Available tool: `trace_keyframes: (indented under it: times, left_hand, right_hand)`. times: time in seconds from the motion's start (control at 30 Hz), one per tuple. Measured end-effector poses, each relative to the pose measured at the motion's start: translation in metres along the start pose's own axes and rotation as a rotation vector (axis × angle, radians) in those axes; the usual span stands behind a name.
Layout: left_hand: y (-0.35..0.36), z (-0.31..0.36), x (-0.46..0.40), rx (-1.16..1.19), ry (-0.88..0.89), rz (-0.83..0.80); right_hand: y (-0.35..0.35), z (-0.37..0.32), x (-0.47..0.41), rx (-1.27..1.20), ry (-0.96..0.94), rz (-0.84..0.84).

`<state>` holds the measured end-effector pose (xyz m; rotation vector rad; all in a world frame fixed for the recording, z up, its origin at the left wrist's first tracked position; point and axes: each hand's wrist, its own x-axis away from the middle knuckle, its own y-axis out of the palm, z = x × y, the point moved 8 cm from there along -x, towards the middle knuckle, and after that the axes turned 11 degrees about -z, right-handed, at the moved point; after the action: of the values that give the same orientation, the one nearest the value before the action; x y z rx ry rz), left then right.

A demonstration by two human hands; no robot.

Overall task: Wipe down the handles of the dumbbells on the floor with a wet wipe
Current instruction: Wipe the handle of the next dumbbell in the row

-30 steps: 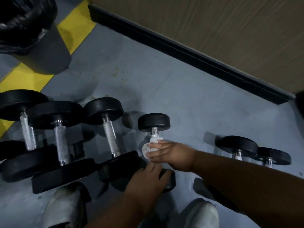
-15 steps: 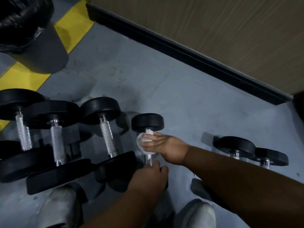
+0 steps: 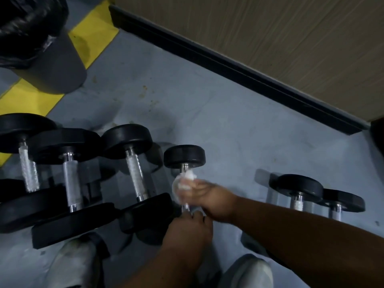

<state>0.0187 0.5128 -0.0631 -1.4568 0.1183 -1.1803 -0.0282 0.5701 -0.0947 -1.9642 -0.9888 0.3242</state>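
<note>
Center frame: right hand (image 3: 216,201) pinches wipe (image 3: 186,180) around small dumbbell (image 3: 184,156) handle; left hand (image 3: 187,231) curls over its near end. Floor (image 3: 207,125), more dumbbells left and right.

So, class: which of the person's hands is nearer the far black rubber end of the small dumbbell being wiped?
Right. The right hand wraps the white wet wipe around the handle just below that far end; the left hand sits at the opposite, near end.
</note>
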Motion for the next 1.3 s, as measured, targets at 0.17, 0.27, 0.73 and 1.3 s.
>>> trace_keyframes:
  times: [0.17,0.27,0.73,1.3]
  left_hand:
    - [0.012,0.003,-0.008,-0.025,-0.080,0.080]
    - [0.017,0.000,-0.010,-0.030,-0.122,0.069]
    - [0.028,-0.009,-0.011,0.046,-0.135,0.098]
    - [0.019,-0.028,0.019,0.183,0.038,0.006]
  right_hand:
    - [-0.004,0.000,-0.005,0.051,-0.157,-0.139]
    - [-0.021,0.026,-0.021,-0.018,0.031,-0.012]
    - [-0.006,0.005,-0.020,-0.132,0.101,0.093]
    - [-0.005,-0.004,-0.015,0.001,-0.009,-0.007]
